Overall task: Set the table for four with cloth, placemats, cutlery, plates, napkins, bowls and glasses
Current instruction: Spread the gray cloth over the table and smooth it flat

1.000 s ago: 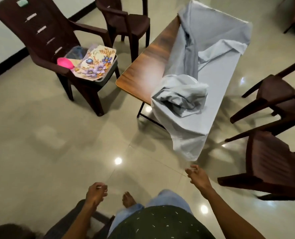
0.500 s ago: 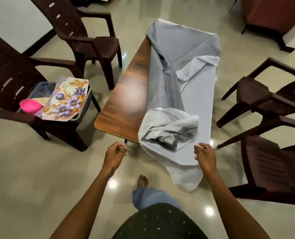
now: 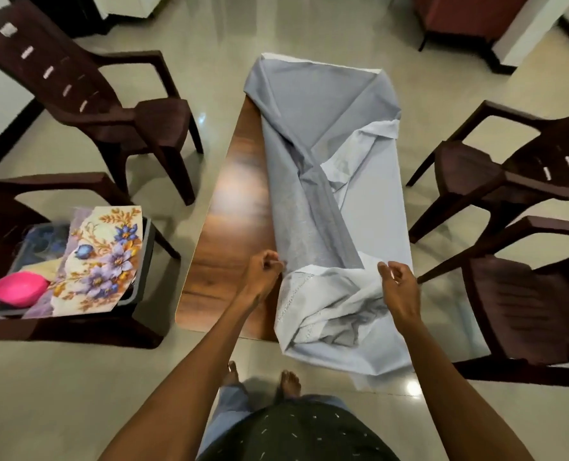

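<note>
At the table's (image 3: 216, 227) near end our left hand (image 3: 264, 272) and right hand (image 3: 399, 285) each pinch the bunched edge of the grey cloth (image 3: 313, 134), ready, we judge, to spread it leftward, since it covers only the right side, leaving bare wood beyond our left hand.

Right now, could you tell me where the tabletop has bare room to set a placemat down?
The bare wood strip on the table, between its left edge and the grey cloth, is free, ending near the left hand. The right half is crowded with bunched cloth, where the right hand works.
</note>
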